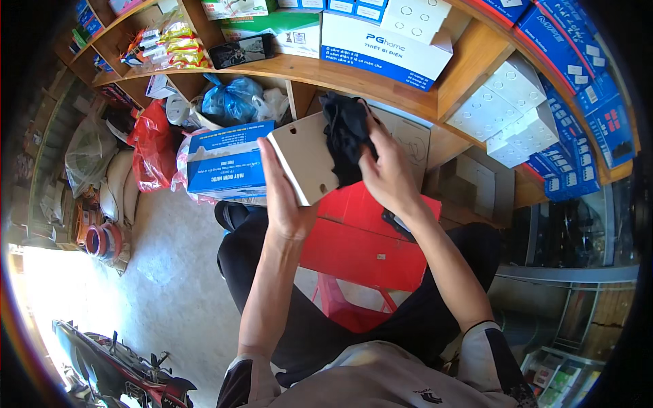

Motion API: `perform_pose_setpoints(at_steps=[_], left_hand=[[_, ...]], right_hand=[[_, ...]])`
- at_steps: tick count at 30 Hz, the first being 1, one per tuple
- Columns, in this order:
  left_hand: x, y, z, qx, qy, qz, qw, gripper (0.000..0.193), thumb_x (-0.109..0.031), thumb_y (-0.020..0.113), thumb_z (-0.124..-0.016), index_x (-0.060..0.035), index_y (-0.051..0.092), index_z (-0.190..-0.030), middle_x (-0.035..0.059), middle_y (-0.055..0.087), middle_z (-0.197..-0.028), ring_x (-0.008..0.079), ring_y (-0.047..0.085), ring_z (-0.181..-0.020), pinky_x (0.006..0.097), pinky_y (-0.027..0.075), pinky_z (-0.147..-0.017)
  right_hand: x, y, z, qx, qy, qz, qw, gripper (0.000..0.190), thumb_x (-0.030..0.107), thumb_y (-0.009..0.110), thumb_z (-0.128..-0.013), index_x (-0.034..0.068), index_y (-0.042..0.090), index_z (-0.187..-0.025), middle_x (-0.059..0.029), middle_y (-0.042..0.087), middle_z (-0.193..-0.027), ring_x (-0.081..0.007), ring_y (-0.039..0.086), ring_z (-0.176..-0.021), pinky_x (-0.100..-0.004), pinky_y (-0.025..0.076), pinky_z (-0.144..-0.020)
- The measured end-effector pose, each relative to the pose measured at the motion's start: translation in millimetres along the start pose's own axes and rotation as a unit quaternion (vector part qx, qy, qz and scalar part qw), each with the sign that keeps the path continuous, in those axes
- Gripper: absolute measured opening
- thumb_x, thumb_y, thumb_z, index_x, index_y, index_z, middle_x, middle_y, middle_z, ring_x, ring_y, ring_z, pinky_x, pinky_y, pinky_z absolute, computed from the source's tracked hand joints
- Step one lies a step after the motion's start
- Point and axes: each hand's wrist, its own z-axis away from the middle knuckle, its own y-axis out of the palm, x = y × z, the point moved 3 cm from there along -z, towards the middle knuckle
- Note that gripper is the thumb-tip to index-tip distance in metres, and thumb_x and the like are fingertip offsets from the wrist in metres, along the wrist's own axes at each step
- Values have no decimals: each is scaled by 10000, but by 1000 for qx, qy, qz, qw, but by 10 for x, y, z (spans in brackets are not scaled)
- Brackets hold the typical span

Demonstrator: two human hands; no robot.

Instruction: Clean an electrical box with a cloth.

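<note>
My left hand grips the near left edge of a flat beige panel or box with dark openings near its corners. A crumpled black cloth lies against the panel's right end, and my right hand holds it there. The far fingertips of my right hand are partly behind the cloth. Below both hands is a red cardboard sheet above a red plastic stool. A small black object rests on the sheet, partly covered by my right forearm.
Left of the panel stands a blue and white water pump box. Wooden shelves curve across the far side, bearing a phone, white boxes and blue boxes. A red plastic bag is at the left, a motorbike at the lower left.
</note>
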Motion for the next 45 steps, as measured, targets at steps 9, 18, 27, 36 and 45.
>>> perform_pose_setpoints(at_steps=[9,18,27,36,45], left_hand=[[-269,-331,-85,137,50,90,985,715,-677,388,-1061,-112,530,-1476,100,617,-1442,278,604,-1302,411,471,-1144],[381,105,16,-12,17,-37,999,716,-668,333,-1079,-182,388,-1602,21,482,-1589,220,462,-1453,433,350,-1224],[221,142,70,15,-4,5,1000,656,-663,354,-1079,-182,517,-1495,23,613,-1437,216,574,-1332,388,450,-1124],[50,136,283,-21,14,-23,999,738,-671,290,-1085,-129,432,-1564,72,536,-1518,233,521,-1391,400,405,-1185],[57,50,277,-45,21,-11,999,706,-688,394,-1056,-185,467,-1546,25,583,-1474,195,576,-1328,393,469,-1116]], right_hand=[[465,352,359,140,-85,5,986,510,240,622,-1043,0,521,-1482,-211,408,-1617,-367,392,-1508,-499,372,-1232],[197,120,-73,-59,-9,-47,997,439,90,560,-1028,-23,543,-1452,-280,507,-1515,-468,528,-1367,-472,494,-1108],[-203,-64,-44,-92,-59,123,986,373,195,590,-1033,-38,612,-1323,-283,564,-1436,-462,566,-1323,-476,456,-1122],[275,66,96,32,-29,-52,998,509,67,577,-1037,9,461,-1529,-194,414,-1621,-416,411,-1488,-462,440,-1168],[340,218,115,65,-107,-90,988,568,-34,575,-980,61,474,-1531,-190,412,-1620,-442,542,-1360,-478,543,-1064]])
